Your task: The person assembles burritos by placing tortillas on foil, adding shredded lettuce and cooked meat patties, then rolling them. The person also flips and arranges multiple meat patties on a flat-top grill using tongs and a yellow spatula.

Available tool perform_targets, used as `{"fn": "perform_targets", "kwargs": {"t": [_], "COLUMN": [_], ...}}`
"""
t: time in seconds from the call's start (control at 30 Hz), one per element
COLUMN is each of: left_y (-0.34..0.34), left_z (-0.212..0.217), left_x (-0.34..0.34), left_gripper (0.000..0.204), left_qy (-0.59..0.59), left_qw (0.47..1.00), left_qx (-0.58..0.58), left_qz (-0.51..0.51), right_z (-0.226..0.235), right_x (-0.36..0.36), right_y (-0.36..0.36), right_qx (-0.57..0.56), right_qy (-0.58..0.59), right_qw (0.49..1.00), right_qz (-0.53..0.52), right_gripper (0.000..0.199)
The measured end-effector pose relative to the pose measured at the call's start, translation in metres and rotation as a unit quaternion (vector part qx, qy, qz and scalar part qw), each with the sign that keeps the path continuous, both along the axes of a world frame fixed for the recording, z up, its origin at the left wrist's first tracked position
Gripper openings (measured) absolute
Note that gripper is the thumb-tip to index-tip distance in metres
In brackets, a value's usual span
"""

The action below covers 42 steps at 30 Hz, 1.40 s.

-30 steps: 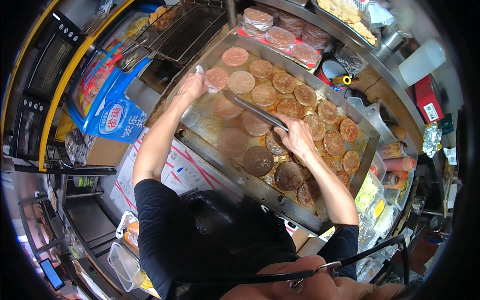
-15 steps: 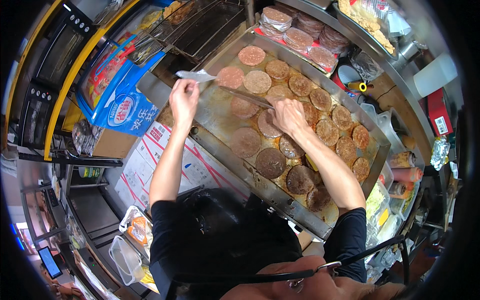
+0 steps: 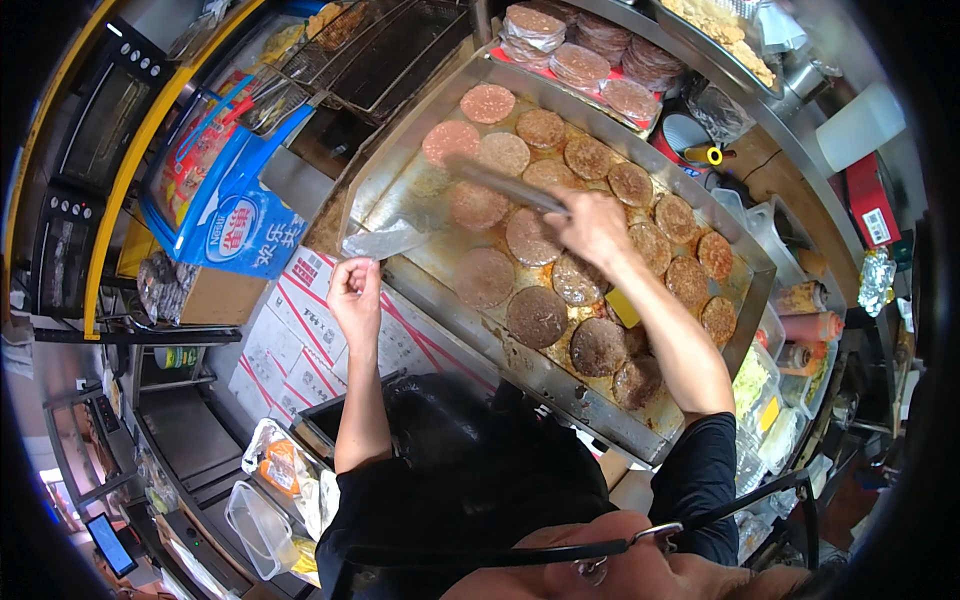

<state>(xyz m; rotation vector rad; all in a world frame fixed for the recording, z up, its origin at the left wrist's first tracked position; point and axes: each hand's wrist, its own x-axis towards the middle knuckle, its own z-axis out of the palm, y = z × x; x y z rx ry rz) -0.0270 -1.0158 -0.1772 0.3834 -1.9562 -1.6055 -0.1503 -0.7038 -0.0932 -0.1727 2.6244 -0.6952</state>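
Note:
My left hand [image 3: 355, 300] hangs at the griddle's near left edge, its fingers pinched on a thin whitish patty separator sheet [image 3: 385, 240] that trails over the metal. Over the middle of the griddle [image 3: 385, 195], my right hand [image 3: 592, 225] grips a long flat metal spatula [image 3: 508, 184], blurred by motion and pointing left. Two pink raw patties [image 3: 451, 144] lie at the far left. A paler greyish patty [image 3: 502, 153] sits beside them. Several browned patties [image 3: 597, 346] cover the middle and right. A yellow piece [image 3: 622, 307] shows partly beneath my right forearm.
Stacked raw patties [image 3: 579, 66] stand on a red tray behind the griddle. Wire fryer baskets [image 3: 400, 50] are at the far left, near a blue bag [image 3: 240, 225]. Tubs with shredded lettuce [image 3: 752, 385] line the right side. White cartons [image 3: 280, 345] sit below my left hand.
My left hand has come down and nearer with the sheet. The spatula has swung up over the patties in my right hand. The whole view has shifted slightly.

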Motion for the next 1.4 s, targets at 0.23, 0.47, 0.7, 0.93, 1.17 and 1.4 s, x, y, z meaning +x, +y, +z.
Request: {"fn": "perform_targets", "kwargs": {"t": [0.23, 0.47, 0.7, 0.93, 1.17, 1.4], "left_y": [-0.003, 0.019, 0.022, 0.010, 0.008, 0.038], "left_z": [-0.022, -0.018, -0.017, -0.027, -0.078, -0.264], "left_x": [0.029, 0.018, 0.019, 0.036, 0.098, 0.264], "left_gripper": [0.008, 0.007, 0.008, 0.011, 0.018, 0.034], "left_qy": [-0.021, -0.004, 0.010, 0.039, -0.006, -0.371], "left_qw": [1.000, 0.998, 0.999, 0.997, 0.962, 0.818], "left_qx": [0.013, 0.041, 0.038, 0.040, 0.112, 0.139], "left_qz": [-0.010, -0.047, -0.030, 0.047, 0.247, 0.418], "right_z": [-0.016, -0.028, -0.020, 0.010, -0.007, 0.020], "right_x": [-0.044, -0.073, -0.065, -0.010, 0.046, 0.140], "right_y": [0.107, 0.121, 0.121, 0.087, 0.105, 0.127], "right_qx": [-0.180, -0.236, -0.205, -0.010, -0.147, -0.178], "right_qy": [-0.097, -0.189, -0.149, 0.093, 0.148, 0.139], "right_qw": [0.963, 0.939, 0.957, 0.994, 0.978, 0.973], "right_qz": [-0.175, -0.163, -0.144, -0.059, -0.006, 0.055], "right_gripper": [0.022, 0.012, 0.027, 0.051, 0.049, 0.053]}}
